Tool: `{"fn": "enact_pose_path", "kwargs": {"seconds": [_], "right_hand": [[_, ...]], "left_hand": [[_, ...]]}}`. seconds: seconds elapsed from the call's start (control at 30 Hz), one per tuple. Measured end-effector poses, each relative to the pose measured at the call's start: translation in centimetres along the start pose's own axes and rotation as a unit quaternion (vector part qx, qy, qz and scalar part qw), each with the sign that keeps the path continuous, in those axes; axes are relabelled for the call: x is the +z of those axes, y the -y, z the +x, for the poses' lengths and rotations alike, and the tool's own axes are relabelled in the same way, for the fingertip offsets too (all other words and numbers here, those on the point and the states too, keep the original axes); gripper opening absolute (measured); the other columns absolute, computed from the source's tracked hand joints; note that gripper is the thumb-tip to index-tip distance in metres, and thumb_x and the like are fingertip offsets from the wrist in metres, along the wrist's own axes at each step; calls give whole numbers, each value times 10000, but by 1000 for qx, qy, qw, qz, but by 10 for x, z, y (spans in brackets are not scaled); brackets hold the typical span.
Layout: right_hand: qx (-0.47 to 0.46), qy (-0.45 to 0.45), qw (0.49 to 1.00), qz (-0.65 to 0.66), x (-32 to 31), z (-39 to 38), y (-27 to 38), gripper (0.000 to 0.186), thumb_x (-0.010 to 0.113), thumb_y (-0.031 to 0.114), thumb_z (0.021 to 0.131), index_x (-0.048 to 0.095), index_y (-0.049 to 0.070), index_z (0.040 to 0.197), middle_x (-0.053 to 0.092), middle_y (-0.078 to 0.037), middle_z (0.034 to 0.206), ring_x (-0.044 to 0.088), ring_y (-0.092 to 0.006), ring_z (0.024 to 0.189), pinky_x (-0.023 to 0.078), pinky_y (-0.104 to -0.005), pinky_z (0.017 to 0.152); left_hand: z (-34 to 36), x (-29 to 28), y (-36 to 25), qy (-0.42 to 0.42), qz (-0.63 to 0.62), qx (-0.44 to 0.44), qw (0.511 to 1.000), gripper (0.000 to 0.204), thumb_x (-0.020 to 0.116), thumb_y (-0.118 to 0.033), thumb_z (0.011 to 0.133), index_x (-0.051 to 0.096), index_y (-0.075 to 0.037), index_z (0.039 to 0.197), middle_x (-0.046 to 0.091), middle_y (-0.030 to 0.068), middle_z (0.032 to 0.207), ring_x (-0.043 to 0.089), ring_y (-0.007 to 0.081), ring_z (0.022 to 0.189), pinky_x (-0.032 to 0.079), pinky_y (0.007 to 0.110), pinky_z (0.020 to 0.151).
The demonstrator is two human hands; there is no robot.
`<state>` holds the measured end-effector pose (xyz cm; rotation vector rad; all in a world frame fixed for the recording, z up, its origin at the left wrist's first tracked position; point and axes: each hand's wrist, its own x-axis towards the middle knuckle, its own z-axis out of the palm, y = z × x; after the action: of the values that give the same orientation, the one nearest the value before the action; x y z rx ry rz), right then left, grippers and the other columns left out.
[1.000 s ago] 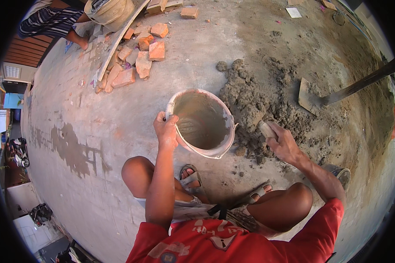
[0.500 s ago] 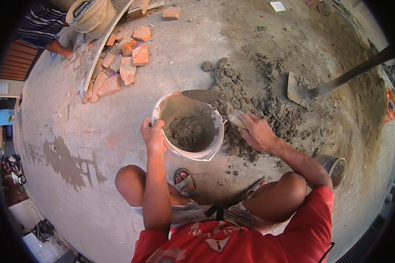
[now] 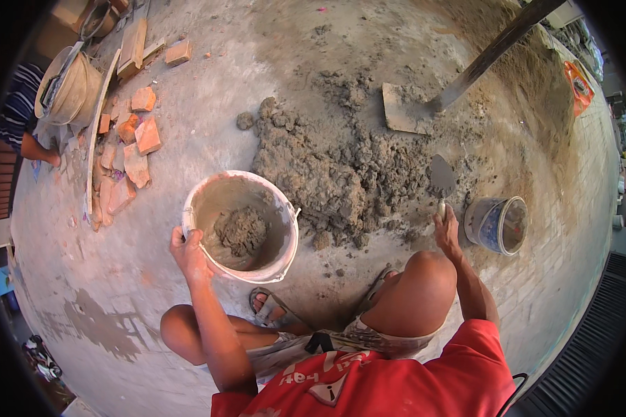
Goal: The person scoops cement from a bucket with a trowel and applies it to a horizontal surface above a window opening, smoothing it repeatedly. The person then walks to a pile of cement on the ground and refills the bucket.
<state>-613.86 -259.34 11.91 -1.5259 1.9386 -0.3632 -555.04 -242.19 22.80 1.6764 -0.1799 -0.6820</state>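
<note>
My left hand (image 3: 192, 257) grips the near left rim of a white bucket (image 3: 290, 240), which is tilted so that its mouth faces me. Inside the bucket lies a lump of wet grey mortar (image 3: 241, 231). My right hand (image 3: 447, 228) is closed round the handle of a trowel (image 3: 443, 175), whose blade points away from me at the right edge of the mortar heap. That heap of rough grey mortar (image 3: 327, 181) spreads over the ground beyond and right of the bucket.
A shovel (image 3: 405, 108) rests its blade on the heap's far side. Beside my right hand lies a clear pail (image 3: 476, 221). Broken bricks (image 3: 136, 165) and a plank (image 3: 96, 139) lie at left, near another bucket (image 3: 83, 90) and a person's foot (image 3: 43, 151). Sand (image 3: 528, 104) is piled at right.
My right hand has carried the trowel from the bucket's rim out to the right of the mortar heap. My left hand still holds the bucket. The view has swung rightward.
</note>
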Motion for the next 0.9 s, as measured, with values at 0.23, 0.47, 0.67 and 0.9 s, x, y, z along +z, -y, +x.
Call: {"fn": "enact_pose_path", "kwargs": {"seconds": [0.23, 0.47, 0.67, 0.9], "right_hand": [[-1, 230, 969, 88, 34, 36, 111, 364, 625, 195, 928, 512, 13, 1222, 567, -69, 781, 526, -134, 542, 446, -323, 468], [-53, 371, 926, 42, 61, 55, 163, 421, 612, 148, 936, 490, 28, 1321, 550, -42, 711, 520, -136, 527, 458, -320, 483], [-64, 375, 917, 116, 75, 40, 191, 411, 604, 161, 945, 494, 14, 1313, 525, -20, 692, 491, -120, 526, 440, -309, 490], [-94, 394, 907, 120, 57, 30, 221, 369, 547, 182, 951, 520, 6, 1275, 526, -32, 711, 498, -119, 543, 433, -326, 494]], "left_hand": [[-3, 13, -8, -16, -7, 17, 1000, 140, 578, 68, 765, 492, -42, 753, 516, -4, 731, 466, 88, 647, 418, 263, 597], [-3, 18, -15, -11, -14, 22, 1000, 117, 578, 64, 759, 513, -33, 762, 530, 9, 736, 479, 94, 630, 427, 266, 582], [-1, 20, -17, -21, 14, 20, 999, 91, 586, 50, 763, 532, -23, 775, 527, 11, 730, 474, 102, 633, 418, 271, 578], [1, 20, -11, -10, -5, 18, 1000, 91, 600, 46, 766, 540, -18, 788, 535, 19, 737, 472, 100, 655, 412, 276, 594]]}}
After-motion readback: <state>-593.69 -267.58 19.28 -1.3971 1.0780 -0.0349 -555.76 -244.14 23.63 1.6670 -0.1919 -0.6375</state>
